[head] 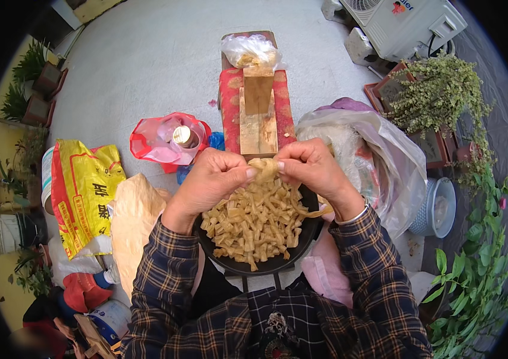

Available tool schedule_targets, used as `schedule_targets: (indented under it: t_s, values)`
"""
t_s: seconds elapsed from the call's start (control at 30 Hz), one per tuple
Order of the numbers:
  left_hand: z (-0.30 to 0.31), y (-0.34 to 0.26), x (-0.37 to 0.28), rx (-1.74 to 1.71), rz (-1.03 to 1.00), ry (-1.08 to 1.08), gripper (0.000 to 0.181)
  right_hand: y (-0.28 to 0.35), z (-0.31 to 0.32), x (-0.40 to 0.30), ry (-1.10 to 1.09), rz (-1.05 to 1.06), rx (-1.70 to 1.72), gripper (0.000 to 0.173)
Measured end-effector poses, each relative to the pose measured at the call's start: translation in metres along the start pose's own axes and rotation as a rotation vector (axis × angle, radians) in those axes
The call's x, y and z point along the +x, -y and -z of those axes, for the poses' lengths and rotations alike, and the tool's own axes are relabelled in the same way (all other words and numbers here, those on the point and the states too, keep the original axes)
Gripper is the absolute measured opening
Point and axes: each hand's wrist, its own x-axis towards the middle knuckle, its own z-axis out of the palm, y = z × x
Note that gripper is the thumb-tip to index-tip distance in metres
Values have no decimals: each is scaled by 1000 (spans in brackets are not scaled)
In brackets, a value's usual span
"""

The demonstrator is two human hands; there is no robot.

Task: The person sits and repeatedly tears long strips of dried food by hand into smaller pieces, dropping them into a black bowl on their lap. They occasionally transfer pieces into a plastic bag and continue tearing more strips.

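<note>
Between both hands, above a black round pan, is a pale tan strip folded or knotted into a small bundle. My left hand pinches its left side with thumb and forefinger. The thumb and fingers of my right hand grip its right side. Below, the pan holds a heap of small folded tan pieces that look like dried plant strips. A loose strip hangs over the pan's right edge, under my right wrist.
Ahead stands a bench with a red patterned cloth, wooden blocks and a clear plastic bag. A pink-red bag with a jar lies front left, a yellow sack farther left. Right are a large plastic bag and blue basket. Another person's hands show lower left.
</note>
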Motion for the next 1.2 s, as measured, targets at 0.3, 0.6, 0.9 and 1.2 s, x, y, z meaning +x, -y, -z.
schedule_targets:
  t_s: [0.3,0.6,0.9,1.2]
  values:
    - [1,-4,-6,-297,-36,135,35,7,4,-7,45,114,-71,20]
    - [16,-10,-10,57,-53,140,34,10,14,-17,31,157,-106,16]
    - [-18,1,2,781,-327,96,29,-1,0,-9,20,310,-439,15]
    - [10,4,8,594,-99,167,23,3,7,-5,-65,239,-460,17]
